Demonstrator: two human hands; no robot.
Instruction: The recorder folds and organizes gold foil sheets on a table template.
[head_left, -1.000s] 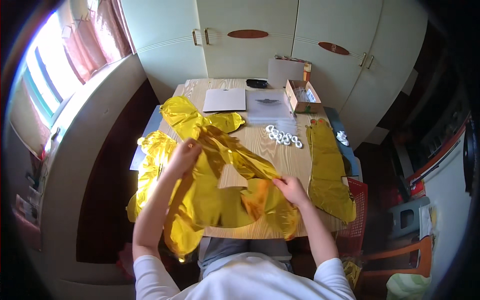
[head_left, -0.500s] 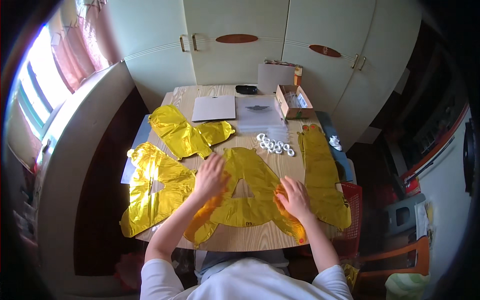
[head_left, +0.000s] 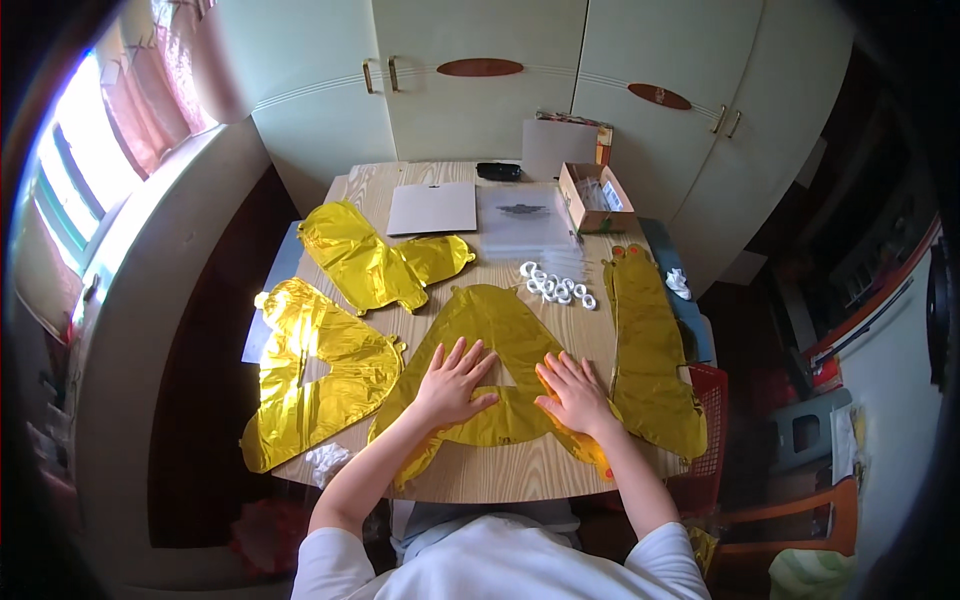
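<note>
A flat gold foil balloon shaped like a letter A lies on the table in front of me. My left hand rests palm down on its left leg, fingers spread. On its right leg lies my right hand, also flat with its fingers apart. Orange shows on the foil beside both hands. To the left are a second gold foil balloon with a small opening in it and, farther back, a branching one. A long folded gold foil piece lies at the right.
Several small white rolls sit behind the A balloon. Farther back are clear plastic bags, a pale card, a black object and an open cardboard box. Crumpled white material lies at the front left; a red basket stands right.
My left hand has come down and right, from a blurred sweep to lying flat on the foil. My right hand has shifted slightly left and flattened. The A balloon looks smoother.
</note>
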